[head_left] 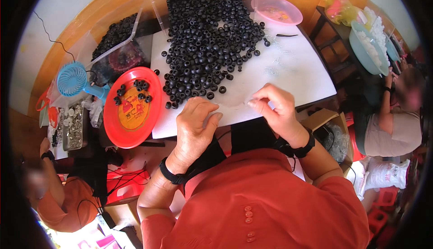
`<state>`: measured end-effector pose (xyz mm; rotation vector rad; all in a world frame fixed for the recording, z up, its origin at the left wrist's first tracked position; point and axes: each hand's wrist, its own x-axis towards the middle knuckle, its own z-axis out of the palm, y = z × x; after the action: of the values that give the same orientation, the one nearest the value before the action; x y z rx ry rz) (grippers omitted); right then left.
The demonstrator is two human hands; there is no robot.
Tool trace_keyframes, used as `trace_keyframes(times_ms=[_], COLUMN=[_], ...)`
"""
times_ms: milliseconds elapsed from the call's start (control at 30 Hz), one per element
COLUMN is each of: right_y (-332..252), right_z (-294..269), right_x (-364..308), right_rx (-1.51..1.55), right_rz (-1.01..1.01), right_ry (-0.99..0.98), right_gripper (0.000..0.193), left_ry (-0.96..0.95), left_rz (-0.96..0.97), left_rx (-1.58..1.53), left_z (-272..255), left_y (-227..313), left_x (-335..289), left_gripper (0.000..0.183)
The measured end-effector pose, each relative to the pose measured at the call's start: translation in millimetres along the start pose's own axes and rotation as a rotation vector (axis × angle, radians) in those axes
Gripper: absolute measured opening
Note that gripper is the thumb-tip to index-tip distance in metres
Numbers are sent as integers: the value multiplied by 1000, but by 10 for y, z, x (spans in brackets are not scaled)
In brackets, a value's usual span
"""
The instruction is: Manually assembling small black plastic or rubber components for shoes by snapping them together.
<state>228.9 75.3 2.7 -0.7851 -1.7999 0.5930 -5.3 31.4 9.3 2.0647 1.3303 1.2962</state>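
Over the near edge of the white tabletop (311, 64), my left hand (193, 125) has its thumb and forefinger brought together. My right hand (277, 109) pinches as well, a short way to the right. Whatever the fingertips hold is too fine to make out. A big heap of black round beads (203, 46) with holes spreads just beyond my left hand, its nearest beads close to the fingers. Left of the heap lies a red oval plate (110, 125) with an orange printed middle. Small joined clusters of black beads (140, 85) rest on it.
Clear thread-like strands (275, 59) and a thin black strip (287, 35) lie right of the heap. Behind is a pink bowl (295, 14). To the left are a bead-filled clear box (131, 41), a blue fan (72, 78) and a metal tray (67, 143). Co-workers sit on both sides.
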Motion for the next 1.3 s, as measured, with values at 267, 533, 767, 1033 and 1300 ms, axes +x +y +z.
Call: trace_keyframes(times_ms=[267, 533, 767, 1033, 1300], right_y=[115, 164, 257, 308, 255], right_z=[-521, -336, -358, -291, -303], right_x=[352, 430, 579, 655, 633], right_rx=[-998, -1038, -972, -1018, -976], right_rz=[-85, -159, -128, -118, -109], right_ry=[-135, -219, -116, -231, -354], right_gripper=[11, 17, 12, 14, 15], left_ry=[90, 117, 112, 129, 120], left_rz=[-11, 11, -15, -41, -20], left_rx=[-107, -147, -160, -194, -190], left_z=[105, 117, 87, 105, 87], left_y=[-59, -91, -98, -64, -65], left_x=[-73, -114, -116, -125, -136], left_gripper=[18, 16, 16, 19, 21])
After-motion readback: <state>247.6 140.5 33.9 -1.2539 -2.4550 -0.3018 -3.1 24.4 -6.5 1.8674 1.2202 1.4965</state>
